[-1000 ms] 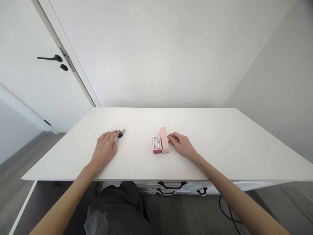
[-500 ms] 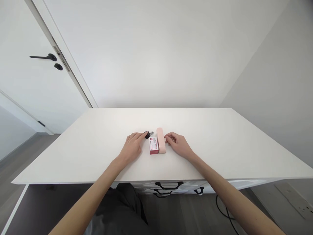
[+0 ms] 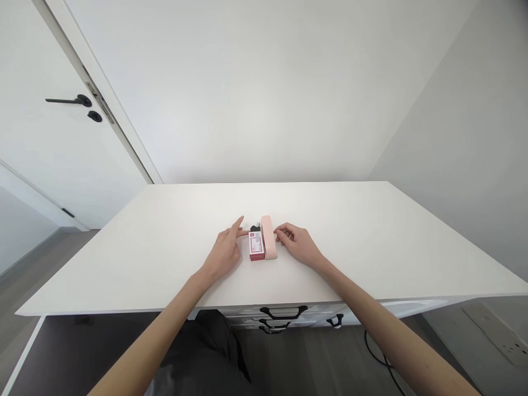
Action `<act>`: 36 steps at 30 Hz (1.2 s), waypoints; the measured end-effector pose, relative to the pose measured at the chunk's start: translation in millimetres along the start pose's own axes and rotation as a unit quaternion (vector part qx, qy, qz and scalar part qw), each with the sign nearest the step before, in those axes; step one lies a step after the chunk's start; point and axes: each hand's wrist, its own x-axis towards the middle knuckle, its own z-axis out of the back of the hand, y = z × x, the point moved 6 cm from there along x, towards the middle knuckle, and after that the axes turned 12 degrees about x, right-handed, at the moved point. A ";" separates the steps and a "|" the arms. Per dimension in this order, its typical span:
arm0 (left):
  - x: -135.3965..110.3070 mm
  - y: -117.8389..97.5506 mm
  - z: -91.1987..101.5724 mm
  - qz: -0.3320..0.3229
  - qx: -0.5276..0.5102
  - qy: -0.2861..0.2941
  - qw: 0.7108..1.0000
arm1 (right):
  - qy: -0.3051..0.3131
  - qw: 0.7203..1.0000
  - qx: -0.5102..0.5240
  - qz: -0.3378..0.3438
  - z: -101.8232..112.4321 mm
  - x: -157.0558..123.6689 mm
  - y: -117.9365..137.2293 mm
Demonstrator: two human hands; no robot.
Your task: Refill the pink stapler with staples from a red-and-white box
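Observation:
On the white table (image 3: pixel 165 258) lie a small red and white box (image 3: pixel 256 246) and a pink oblong case (image 3: pixel 268 243), side by side and touching. A small black and silver object (image 3: pixel 255 227), like a key, lies just behind the box. My left hand (image 3: pixel 226 252) rests on the table left of the box, fingers stretched out, index finger raised and holding nothing. My right hand (image 3: pixel 297 243) sits right of the pink case with curled fingertips touching its side.
A white door with a black handle (image 3: pixel 70 101) stands at the left. Under the table's front edge are black drawer handles (image 3: pixel 282 314) and a black cable (image 3: pixel 371 344) on the floor. Dark clothing (image 3: pixel 198 352) shows below.
My left hand slid the small black object rightward across the table to behind the box, then let it go and opened. My right hand stayed at the pink case.

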 end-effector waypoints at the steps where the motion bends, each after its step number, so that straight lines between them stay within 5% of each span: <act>1: -0.3 -0.7 0.5 0.002 -0.003 -0.001 1.000 | 0.000 1.000 0.000 -0.001 0.0 0.0 -0.2; 7: -1.4 -0.3 5.5 0.026 -0.032 -0.017 0.999 | -0.001 1.000 -0.001 -0.003 0.4 -0.8 -0.2; 12: -7.5 22.1 7.6 0.058 0.007 -0.050 0.997 | -0.001 1.000 0.007 -0.010 0.6 -2.0 0.7; 19: -31.1 85.6 29.5 0.081 0.156 -0.041 0.984 | -0.018 0.999 0.032 -0.016 3.2 -4.1 -2.4; 24: -58.8 141.6 57.3 0.176 0.216 -0.037 0.960 | -0.165 0.985 0.002 0.051 6.4 -23.0 27.3; 27: -68.9 158.4 64.3 0.220 0.239 -0.055 0.944 | -0.135 0.980 -0.015 0.145 -27.9 -41.3 68.3; 31: -71.9 158.0 60.8 0.222 0.250 -0.064 0.940 | 0.073 0.970 -0.018 0.231 -114.7 -60.8 108.8; 36: -76.4 152.1 59.2 0.223 0.259 -0.080 0.937 | 0.174 0.967 -0.115 0.147 -197.8 -44.5 89.4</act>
